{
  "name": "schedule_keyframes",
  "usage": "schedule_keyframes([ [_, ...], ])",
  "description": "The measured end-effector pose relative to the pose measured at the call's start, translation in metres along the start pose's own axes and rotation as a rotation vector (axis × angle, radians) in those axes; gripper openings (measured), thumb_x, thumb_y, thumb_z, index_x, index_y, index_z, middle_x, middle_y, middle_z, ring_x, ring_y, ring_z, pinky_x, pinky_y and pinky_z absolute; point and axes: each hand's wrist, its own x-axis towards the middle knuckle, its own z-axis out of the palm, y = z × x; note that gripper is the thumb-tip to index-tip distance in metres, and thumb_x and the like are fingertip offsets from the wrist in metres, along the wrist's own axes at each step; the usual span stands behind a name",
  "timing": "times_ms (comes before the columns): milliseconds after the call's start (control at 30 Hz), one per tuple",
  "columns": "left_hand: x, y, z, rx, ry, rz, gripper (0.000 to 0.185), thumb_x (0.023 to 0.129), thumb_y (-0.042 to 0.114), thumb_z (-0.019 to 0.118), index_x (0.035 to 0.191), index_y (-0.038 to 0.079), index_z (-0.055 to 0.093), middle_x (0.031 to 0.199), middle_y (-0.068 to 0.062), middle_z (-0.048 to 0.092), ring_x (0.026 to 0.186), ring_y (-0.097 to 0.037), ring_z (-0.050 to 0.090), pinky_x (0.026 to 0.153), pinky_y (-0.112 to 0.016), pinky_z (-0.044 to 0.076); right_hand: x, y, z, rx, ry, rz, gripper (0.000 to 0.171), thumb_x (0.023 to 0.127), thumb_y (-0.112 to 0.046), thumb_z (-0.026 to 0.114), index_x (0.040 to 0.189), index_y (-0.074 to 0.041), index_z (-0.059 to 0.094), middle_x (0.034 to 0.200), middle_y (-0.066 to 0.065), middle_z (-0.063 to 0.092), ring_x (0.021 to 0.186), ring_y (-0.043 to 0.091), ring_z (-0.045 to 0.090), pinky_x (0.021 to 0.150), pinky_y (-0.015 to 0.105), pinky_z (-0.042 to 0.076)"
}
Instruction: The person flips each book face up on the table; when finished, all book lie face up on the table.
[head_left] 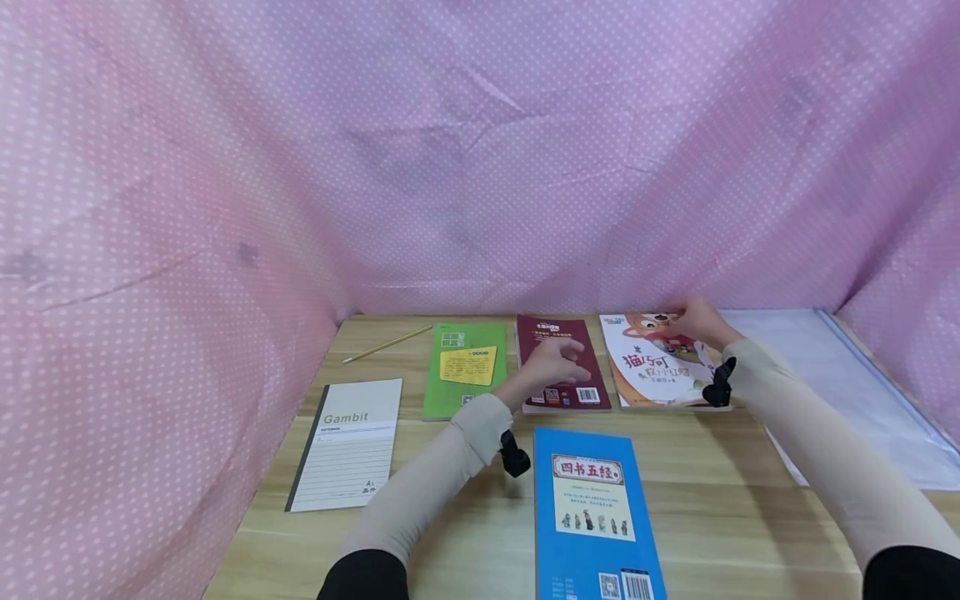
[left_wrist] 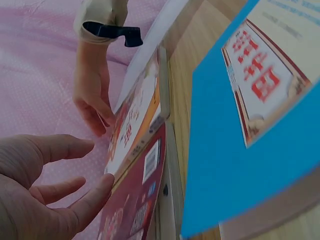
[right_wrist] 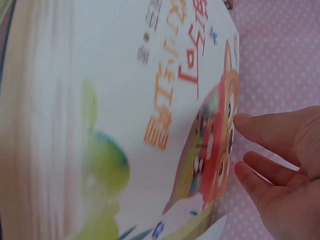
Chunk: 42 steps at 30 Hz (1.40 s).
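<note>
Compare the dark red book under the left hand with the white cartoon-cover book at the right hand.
The dark red paperback book has a plain maroon cover with a barcode; the white cartoon-cover book shows a cartoon animal and orange lettering. The left hand hovers open over the red one's middle; the right hand touches the white one's far edge. Both lie flat, side by side, on the wooden table.

Right hand [right_wrist: 285, 170] sits at the right edge, fingers loosely stretched out, with one fingertip [right_wrist: 242, 121] touching the far edge of a white picture book [right_wrist: 125, 125]. The cover has orange and red Chinese lettering, a cartoon animal with big eyes, and a blurry green blob. Behind the hand is pink polka-dot cloth [right_wrist: 280, 55].
</note>
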Motion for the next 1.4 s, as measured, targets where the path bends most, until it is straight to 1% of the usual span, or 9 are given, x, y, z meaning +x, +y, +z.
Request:
schedule_keyframes([
  [133,-0.006,-0.01,-0.015,0.049,0.018,0.006,0.055,0.084,0.004,0.08,0.136,0.0,0.061,0.129,-0.021,0.063,0.1,-0.018,0.064,0.083,-0.026,0.06,0.007,-0.01,0.009,0.003,-0.006,-0.064,0.054,0.085,-0.005,0.077,0.132,0.014,0.059,0.127,0.036,0.062,0.098,0.032,0.063,0.072,0.021,0.051],
  [233,-0.009,-0.018,-0.023,0.072,0.036,-0.003,0.056,0.083,0.005,0.082,0.136,0.003,0.062,0.127,-0.019,0.064,0.1,-0.018,0.062,0.082,-0.027,0.059,0.007,-0.021,0.018,0.018,-0.037,-0.075,0.053,0.088,-0.008,0.077,0.134,0.01,0.06,0.127,0.034,0.064,0.099,0.03,0.064,0.072,0.022,0.054],
  [367,-0.013,-0.025,-0.031,0.079,0.067,-0.022,0.06,0.082,0.005,0.083,0.137,0.005,0.061,0.128,-0.018,0.063,0.105,-0.022,0.063,0.085,-0.031,0.06,0.004,-0.035,0.029,0.077,-0.089,-0.091,0.051,0.091,-0.006,0.073,0.136,0.013,0.055,0.13,0.035,0.061,0.109,0.037,0.064,0.08,0.024,0.057],
  [467,-0.017,-0.029,-0.035,0.079,0.096,-0.037,0.063,0.08,0.005,0.084,0.138,0.004,0.059,0.131,-0.018,0.062,0.113,-0.027,0.062,0.095,-0.036,0.058,0.006,-0.043,0.037,0.103,-0.099,-0.125,0.054,0.091,-0.002,0.071,0.137,0.016,0.051,0.132,0.037,0.059,0.117,0.044,0.062,0.09,0.03,0.057],
  [533,-0.02,-0.031,-0.038,0.083,0.111,-0.041,0.065,0.08,0.006,0.085,0.139,0.003,0.058,0.133,-0.018,0.061,0.117,-0.029,0.06,0.101,-0.04,0.055,0.01,-0.046,0.043,0.087,-0.085,-0.154,0.054,0.09,-0.002,0.071,0.138,0.015,0.052,0.133,0.037,0.058,0.121,0.048,0.059,0.096,0.037,0.057],
  [667,-0.025,-0.036,-0.042,0.101,0.128,-0.052,0.067,0.079,0.006,0.085,0.14,0.002,0.057,0.134,-0.018,0.061,0.12,-0.031,0.059,0.106,-0.044,0.051,0.016,-0.055,0.055,0.104,-0.094,-0.184,0.055,0.09,-0.001,0.069,0.14,0.014,0.05,0.136,0.037,0.056,0.124,0.05,0.058,0.104,0.051,0.053],
  [1000,-0.032,-0.047,-0.046,0.09,0.166,-0.112,0.074,0.073,-0.003,0.086,0.14,0.006,0.057,0.128,-0.012,0.061,0.117,-0.029,0.061,0.104,-0.041,0.053,0.025,-0.076,0.076,0.087,-0.109,-0.141,0.054,0.091,0.0,0.068,0.142,0.01,0.051,0.138,0.034,0.055,0.127,0.048,0.055,0.107,0.055,0.05],
  [1200,-0.035,-0.05,-0.047,0.075,0.144,-0.124,0.087,0.067,-0.013,0.085,0.145,0.004,0.051,0.128,-0.014,0.062,0.119,-0.03,0.062,0.102,-0.038,0.055,0.028,-0.079,0.081,0.078,-0.125,-0.137,0.055,0.09,-0.001,0.07,0.141,0.01,0.052,0.139,0.033,0.056,0.128,0.047,0.056,0.11,0.055,0.046],
  [1400,-0.037,-0.051,-0.048,0.108,0.121,-0.101,0.097,0.061,-0.016,0.086,0.149,0.003,0.047,0.122,-0.012,0.062,0.112,-0.026,0.061,0.105,-0.039,0.053,0.035,-0.078,0.082,0.085,-0.148,-0.144,0.056,0.09,0.0,0.07,0.141,0.012,0.051,0.141,0.034,0.054,0.132,0.048,0.053,0.113,0.056,0.043],
])
